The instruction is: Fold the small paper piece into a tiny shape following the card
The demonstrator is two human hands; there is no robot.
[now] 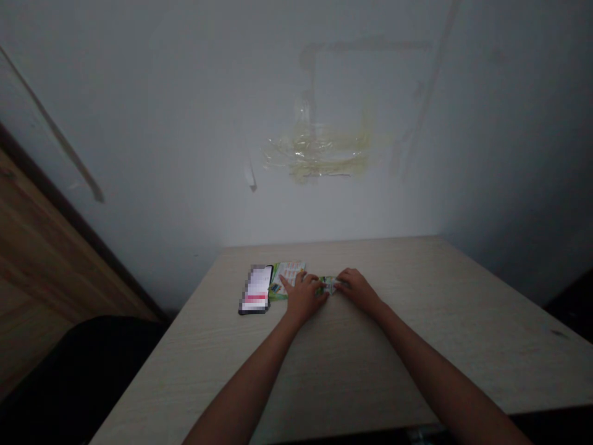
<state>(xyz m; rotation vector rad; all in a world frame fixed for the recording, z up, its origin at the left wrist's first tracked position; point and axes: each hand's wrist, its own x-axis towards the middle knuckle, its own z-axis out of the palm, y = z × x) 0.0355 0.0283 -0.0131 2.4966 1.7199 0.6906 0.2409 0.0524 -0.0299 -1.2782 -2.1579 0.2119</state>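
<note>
Both my hands rest near the far middle of a pale wooden table [352, 371]. My left hand [303, 295] and my right hand [356, 287] press with curled fingers on a small folded piece of green-and-white printed paper [328, 285] that lies between them on the tabletop. Just left of my left hand lies a green and white printed leaflet [286, 275], partly covered by that hand. A black phone [256, 289] with a lit screen lies flat beside the leaflet.
A grey wall with yellowed tape residue [319, 151] rises behind the table. A wooden panel [41, 259] stands at the left and a dark seat or bag [78, 371] sits below it, beside the table's left edge.
</note>
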